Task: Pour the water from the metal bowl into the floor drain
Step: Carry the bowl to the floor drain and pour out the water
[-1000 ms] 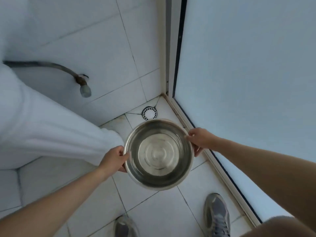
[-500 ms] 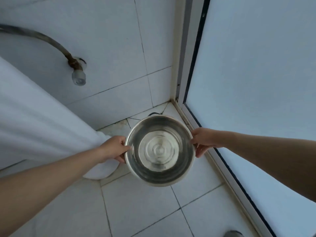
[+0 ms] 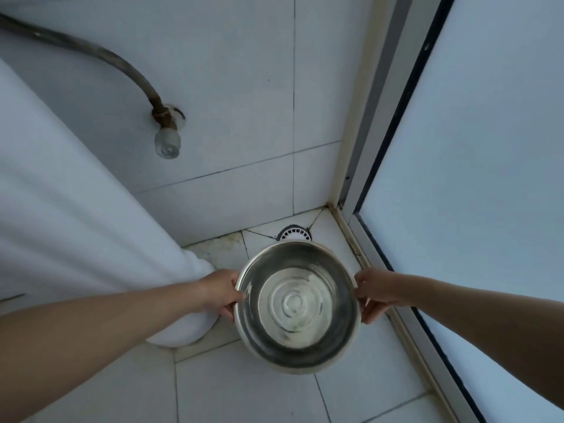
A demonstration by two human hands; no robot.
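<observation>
We hold the metal bowl (image 3: 297,306) level between us, our left hand (image 3: 221,293) gripping its left rim and our right hand (image 3: 377,293) gripping its right rim, fingers curled under the lip on both sides. We judge that two hands on opposite edges keep the shallow water (image 3: 294,305) from slopping out before we tip it; ripples ring the bottom, so it is not settled. The bowl hangs above the tiled floor (image 3: 244,386), clear of it, with a white ceramic fixture (image 3: 91,239) just beside our left wrist. Beyond the bowl's far rim, in the floor's far right corner where the tiled wall (image 3: 244,87) meets the frosted door (image 3: 488,178), lies the floor drain (image 3: 294,234), partly hidden by the bowl. Tipping the far rim downward looks like the next step. Higher on the wall, a hose (image 3: 122,62) ends at a valve (image 3: 167,145).
</observation>
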